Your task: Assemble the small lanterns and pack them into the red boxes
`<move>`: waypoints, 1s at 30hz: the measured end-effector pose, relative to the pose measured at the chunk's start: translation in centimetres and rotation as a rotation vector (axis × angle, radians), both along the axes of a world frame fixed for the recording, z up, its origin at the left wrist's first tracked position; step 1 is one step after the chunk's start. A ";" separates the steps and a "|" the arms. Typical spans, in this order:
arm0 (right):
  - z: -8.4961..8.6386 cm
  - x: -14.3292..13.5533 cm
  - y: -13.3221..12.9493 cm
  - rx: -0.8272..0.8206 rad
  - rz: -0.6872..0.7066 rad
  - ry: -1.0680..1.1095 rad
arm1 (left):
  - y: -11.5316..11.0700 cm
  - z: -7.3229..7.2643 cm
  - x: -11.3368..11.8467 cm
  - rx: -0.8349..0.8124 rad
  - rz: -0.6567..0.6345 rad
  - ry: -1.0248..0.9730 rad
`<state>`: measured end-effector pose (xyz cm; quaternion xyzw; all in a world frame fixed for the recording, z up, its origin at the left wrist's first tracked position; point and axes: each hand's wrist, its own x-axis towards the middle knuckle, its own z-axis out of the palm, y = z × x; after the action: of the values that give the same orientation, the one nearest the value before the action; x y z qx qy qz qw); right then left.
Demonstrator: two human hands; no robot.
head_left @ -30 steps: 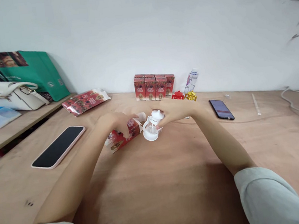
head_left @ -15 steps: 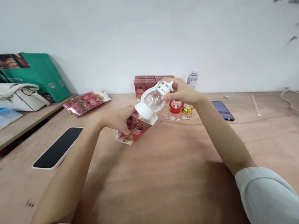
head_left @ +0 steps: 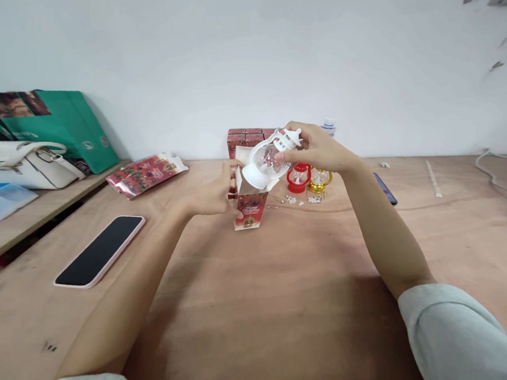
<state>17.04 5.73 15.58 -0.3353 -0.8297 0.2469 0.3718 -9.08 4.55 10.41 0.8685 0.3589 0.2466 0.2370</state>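
Note:
My right hand [head_left: 319, 147] is closed around the top of a small white lantern [head_left: 272, 156] with a clear body, which tilts with its white base down to the left. That base is at the open top of a red printed box [head_left: 252, 208], its flaps standing apart. My left hand [head_left: 217, 189] grips the box from its left side, some fingers hidden behind it. A red lantern [head_left: 299, 178] and a gold lantern [head_left: 320, 178] stand just beyond, with small white pieces [head_left: 291, 200] in front of them.
Red boxes [head_left: 236, 138] are stacked by the wall beside a bottle [head_left: 329, 126], partly hidden. A flattened red box [head_left: 147, 174] and a pink-edged phone [head_left: 101, 251] lie to the left. Another phone [head_left: 384, 188] lies behind my right forearm. A white handbag [head_left: 19, 163] rests at far left.
The box in my left hand has swung from a slant to nearly upright and moved right. My right hand has shifted the white lantern slightly right and up.

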 end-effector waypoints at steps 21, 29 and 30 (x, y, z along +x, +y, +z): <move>-2.3 -3.0 -0.5 0.213 -0.049 -0.334 | -0.4 -1.2 1.0 -0.229 0.024 -0.154; -3.3 -3.2 0.8 0.240 0.015 -0.353 | -0.1 -1.5 0.9 -0.241 0.010 -0.156; -3.2 -3.2 0.8 0.230 0.018 -0.351 | -0.2 -1.4 0.9 -0.244 0.011 -0.149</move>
<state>13.88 6.55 12.34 -0.3212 -0.9074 0.0918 0.2550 -8.17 4.39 9.00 0.8105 0.3722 0.2664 0.3654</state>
